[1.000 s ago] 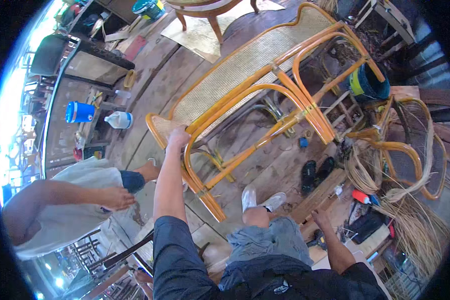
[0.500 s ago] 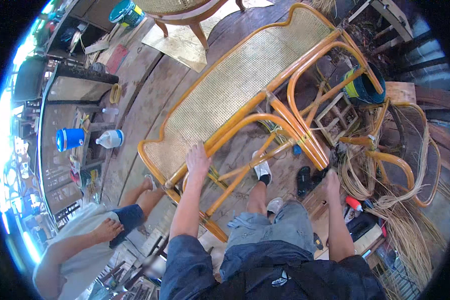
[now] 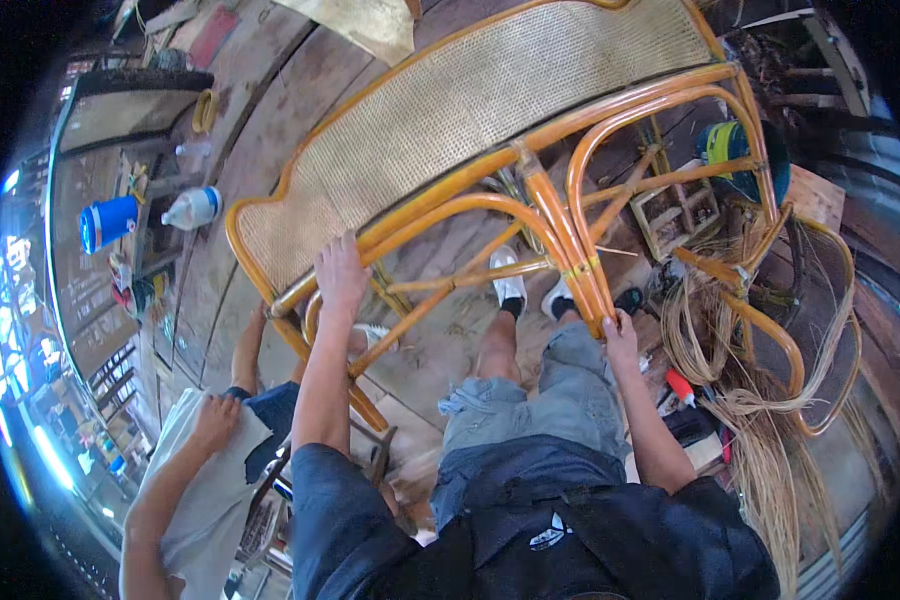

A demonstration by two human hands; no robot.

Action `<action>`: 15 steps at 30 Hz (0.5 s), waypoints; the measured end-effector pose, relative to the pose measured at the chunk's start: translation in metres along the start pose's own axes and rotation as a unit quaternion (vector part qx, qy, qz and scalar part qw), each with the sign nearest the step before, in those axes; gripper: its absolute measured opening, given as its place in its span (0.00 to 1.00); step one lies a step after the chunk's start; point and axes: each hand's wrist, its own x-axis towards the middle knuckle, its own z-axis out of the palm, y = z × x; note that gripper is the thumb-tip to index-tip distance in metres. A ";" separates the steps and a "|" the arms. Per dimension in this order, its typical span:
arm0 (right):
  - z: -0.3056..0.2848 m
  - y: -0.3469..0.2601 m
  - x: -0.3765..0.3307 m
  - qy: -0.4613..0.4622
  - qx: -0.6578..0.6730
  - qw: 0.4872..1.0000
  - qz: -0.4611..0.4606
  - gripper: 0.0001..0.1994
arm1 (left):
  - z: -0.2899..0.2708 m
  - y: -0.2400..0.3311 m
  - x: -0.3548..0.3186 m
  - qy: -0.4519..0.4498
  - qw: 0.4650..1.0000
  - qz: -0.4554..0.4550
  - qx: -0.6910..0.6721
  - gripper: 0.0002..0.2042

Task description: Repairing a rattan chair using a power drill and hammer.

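Observation:
A rattan bench (image 3: 470,112) with a woven cane panel and glossy orange-brown poles lies tipped over in front of me, its legs pointing toward my body. My left hand (image 3: 342,268) is wrapped over the long rail at the panel's near edge, toward the left end. My right hand (image 3: 620,335) closes around the lower end of the bundled middle legs (image 3: 582,280), which come down close to my shorts. Curved braces and crossed stretchers span the space between the legs.
Beside me on the left is a co-worker (image 3: 195,480), one arm reaching to the bench's left corner. A blue jug (image 3: 108,222) and a plastic bottle (image 3: 192,208) stand beyond. At right are loose cane strands (image 3: 770,440), a red-capped bottle (image 3: 680,386) and a dark bucket (image 3: 740,160).
The bench has turned slightly and shifted left and nearer me, with my left hand still on its rail. My right hand has moved left onto the middle legs. The co-worker has leaned toward the bench.

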 end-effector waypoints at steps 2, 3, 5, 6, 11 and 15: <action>-0.003 -0.004 0.001 -0.008 0.006 1.000 0.005 0.20 | 0.003 0.003 -0.004 0.030 0.999 0.010 0.011 0.28; -0.012 -0.005 0.001 -0.061 0.068 0.995 0.041 0.21 | 0.005 0.007 -0.005 0.067 0.998 0.002 0.020 0.27; -0.026 -0.005 0.003 -0.088 0.033 0.995 0.023 0.22 | 0.009 0.019 -0.012 0.059 0.997 -0.051 0.005 0.28; -0.031 -0.004 0.007 -0.111 0.020 0.994 0.012 0.23 | 0.010 0.030 -0.014 0.050 0.997 -0.052 0.006 0.28; -0.046 0.008 0.024 -0.200 0.045 0.973 0.104 0.23 | 0.021 0.133 -0.076 0.245 0.957 -0.087 -0.129 0.28; -0.072 0.014 0.033 -0.279 0.053 0.952 0.114 0.23 | 0.045 0.269 -0.127 -0.082 0.869 -0.199 -0.445 0.21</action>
